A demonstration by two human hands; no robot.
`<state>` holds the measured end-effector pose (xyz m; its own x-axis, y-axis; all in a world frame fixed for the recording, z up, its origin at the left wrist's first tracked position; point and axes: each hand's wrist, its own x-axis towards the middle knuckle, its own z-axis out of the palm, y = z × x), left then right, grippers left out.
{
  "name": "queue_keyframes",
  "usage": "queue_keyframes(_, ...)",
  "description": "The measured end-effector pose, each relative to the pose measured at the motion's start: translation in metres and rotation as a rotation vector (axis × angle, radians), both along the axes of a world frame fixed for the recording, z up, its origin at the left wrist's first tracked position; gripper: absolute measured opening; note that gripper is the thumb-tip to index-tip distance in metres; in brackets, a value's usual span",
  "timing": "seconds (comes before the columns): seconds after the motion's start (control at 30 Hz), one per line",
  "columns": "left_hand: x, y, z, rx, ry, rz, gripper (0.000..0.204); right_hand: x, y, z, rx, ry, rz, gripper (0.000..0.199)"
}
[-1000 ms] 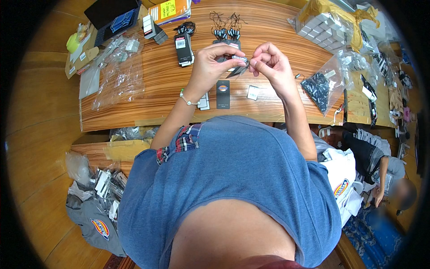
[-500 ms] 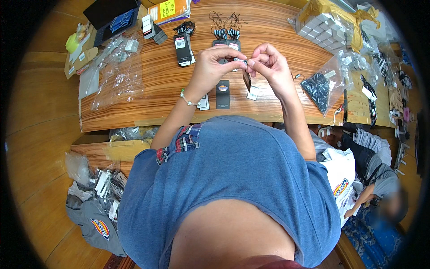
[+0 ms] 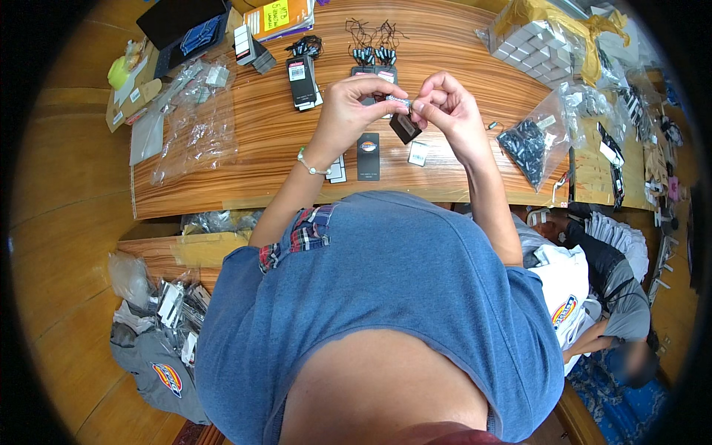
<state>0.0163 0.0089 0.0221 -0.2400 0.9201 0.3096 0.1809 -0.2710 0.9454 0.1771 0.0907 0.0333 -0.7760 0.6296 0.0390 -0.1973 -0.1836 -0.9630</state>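
My left hand (image 3: 365,101) pinches a small silvery-teal piece that looks like a hang tag's cord fastener (image 3: 400,99). At its other end the thumb and fingertips of my right hand (image 3: 447,107) are pressed together, on what seems the same cord. Below the fingertips hangs a dark hang tag (image 3: 405,130), tilted. A dark hang tag (image 3: 368,157) with an oval emblem lies flat nearer me, with a small white tag (image 3: 417,153) right of it. White-backed tags (image 3: 338,170) lie partly under my left forearm. The fingertips hide much of the cord.
Corded tags (image 3: 374,63) and a tag stack (image 3: 302,81) lie beyond my hands. On the right sit a bag of black pieces (image 3: 528,152) and white boxes (image 3: 530,48); on the left, clear plastic bags (image 3: 196,126). A person (image 3: 627,319) bends at the lower right.
The dark tag under my fingers has turned from nearly edge-on to show its broad face. My hands stay almost in place. The person at the right has bent lower.
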Motion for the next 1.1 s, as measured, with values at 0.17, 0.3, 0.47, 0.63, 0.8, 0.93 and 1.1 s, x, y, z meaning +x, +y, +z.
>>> queue_keyframes(0.17,0.001,-0.001,0.003,-0.048,0.022,-0.046,0.011,-0.001,-0.002,-0.002,-0.038,0.005,0.017,0.013)
queue_keyframes(0.3,0.004,-0.003,0.009,-0.078,-0.077,-0.119,0.011,0.002,-0.002,-0.007,-0.11,0.08,0.058,0.014)
queue_keyframes(0.47,0.007,-0.003,0.01,-0.114,-0.211,-0.198,0.011,0.003,-0.003,-0.013,-0.165,0.112,0.053,0.015)
queue_keyframes(0.63,0.006,-0.001,0.01,-0.095,-0.116,-0.143,0.013,-0.004,-0.006,-0.016,0.044,0.081,-0.097,0.015)
queue_keyframes(0.8,-0.01,0.023,-0.017,0.12,0.274,0.073,0.021,-0.008,-0.005,-0.021,-0.04,-0.081,0.117,0.025)
queue_keyframes(0.93,-0.004,0.018,-0.051,0.036,0.275,0.229,0.031,-0.015,0.002,-0.054,-0.47,0.119,0.012,0.026)
queue_keyframes(1.1,0.018,-0.003,-0.078,-0.298,-0.163,-0.071,0.036,-0.018,0.0,-0.079,-0.628,0.146,-0.109,0.026)
